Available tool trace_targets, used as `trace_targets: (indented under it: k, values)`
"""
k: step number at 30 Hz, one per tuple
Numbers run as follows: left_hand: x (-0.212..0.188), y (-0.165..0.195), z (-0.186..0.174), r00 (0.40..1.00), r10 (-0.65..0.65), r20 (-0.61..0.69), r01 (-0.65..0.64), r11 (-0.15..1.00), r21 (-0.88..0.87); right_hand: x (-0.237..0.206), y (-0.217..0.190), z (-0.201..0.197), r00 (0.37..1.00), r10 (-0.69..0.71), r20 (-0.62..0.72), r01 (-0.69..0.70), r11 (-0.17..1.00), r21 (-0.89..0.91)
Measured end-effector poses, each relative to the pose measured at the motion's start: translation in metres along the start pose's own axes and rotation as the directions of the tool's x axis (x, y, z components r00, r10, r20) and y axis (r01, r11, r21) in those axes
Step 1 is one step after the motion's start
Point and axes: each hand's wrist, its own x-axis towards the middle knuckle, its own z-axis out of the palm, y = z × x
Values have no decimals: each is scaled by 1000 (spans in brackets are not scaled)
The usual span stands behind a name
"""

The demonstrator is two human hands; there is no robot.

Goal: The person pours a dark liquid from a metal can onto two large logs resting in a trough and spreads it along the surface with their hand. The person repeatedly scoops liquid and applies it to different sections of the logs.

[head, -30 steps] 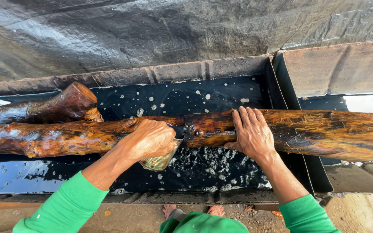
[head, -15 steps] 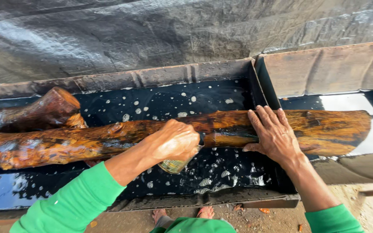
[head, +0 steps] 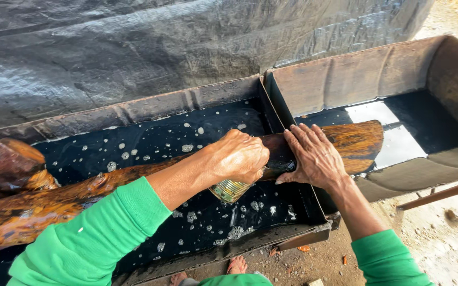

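Note:
A long wet brown log (head: 54, 204) lies lengthwise across two rusty metal troughs filled with dark foamy liquid. My left hand (head: 238, 157) grips a small ribbed tin can (head: 231, 190), tipped over the log near the troughs' joint. My right hand (head: 314, 157) rests flat, fingers spread, on the log's right part, just past the joint. The log's cut end (head: 364, 140) reaches into the right trough (head: 377, 69). Both my sleeves are green.
A second, shorter log (head: 6, 164) lies at the far left in the left trough (head: 149, 108). Black plastic sheeting (head: 160, 47) hangs behind the troughs. Sandy ground (head: 441, 228) and my bare toes (head: 237, 265) show below.
The view has shifted right, showing more of the right trough and the log's end. My left hand has tipped the can further beside my right hand, which stays flat on the log.

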Motion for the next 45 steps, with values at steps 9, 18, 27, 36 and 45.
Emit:
trace_targets:
  k: [9,18,27,36,45]
  values:
    - [50,10,-12,994,15,107,-18,999,29,-2,9,6,999,33,12,-34,996,86]
    - [77,18,-21,984,23,177,-31,998,47,-5,14,9,999,34,1,-34,989,142]
    - [78,16,-20,954,-39,296,18,997,75,-4,13,9,997,55,53,-61,993,103]
    - [58,9,-18,918,-111,380,68,990,125,-4,10,1,998,38,50,-41,998,49]
    - [25,-2,-7,886,-134,443,83,988,133,-5,10,5,999,39,34,-40,999,30]
